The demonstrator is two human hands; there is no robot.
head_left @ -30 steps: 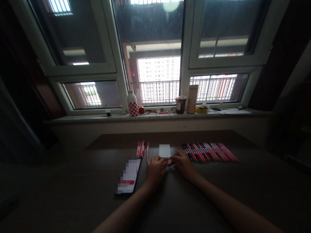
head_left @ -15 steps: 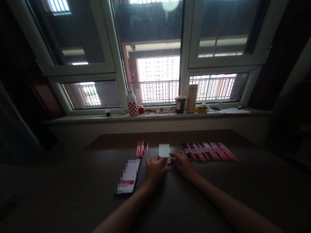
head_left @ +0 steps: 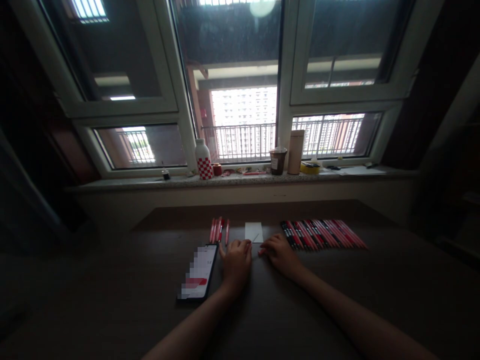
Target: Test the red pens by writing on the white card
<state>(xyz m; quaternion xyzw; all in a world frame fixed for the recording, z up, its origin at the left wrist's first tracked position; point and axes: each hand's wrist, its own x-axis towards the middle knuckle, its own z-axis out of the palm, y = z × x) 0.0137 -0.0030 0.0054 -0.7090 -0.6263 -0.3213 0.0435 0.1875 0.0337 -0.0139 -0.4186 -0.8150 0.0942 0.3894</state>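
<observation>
Both hands rest close together on the dark table. My left hand is curled, its fingertips pinching a thin rod that slants up over a white card. My right hand is also closed, pinching a small reddish pen part at its fingertips; it is too dim to name further. A few red pens lie just left of the card. A long row of red and black pens lies to the right of my right hand.
A phone with a lit screen lies left of my left hand. On the windowsill behind the table stand a red-and-white checked bottle, a dark cup, a tall tumbler and a yellow roll.
The hands have drawn slightly apart. The red pen held between them no longer shows, and a thin rod now sticks out over the white card. My left hand's finger has curled in.
</observation>
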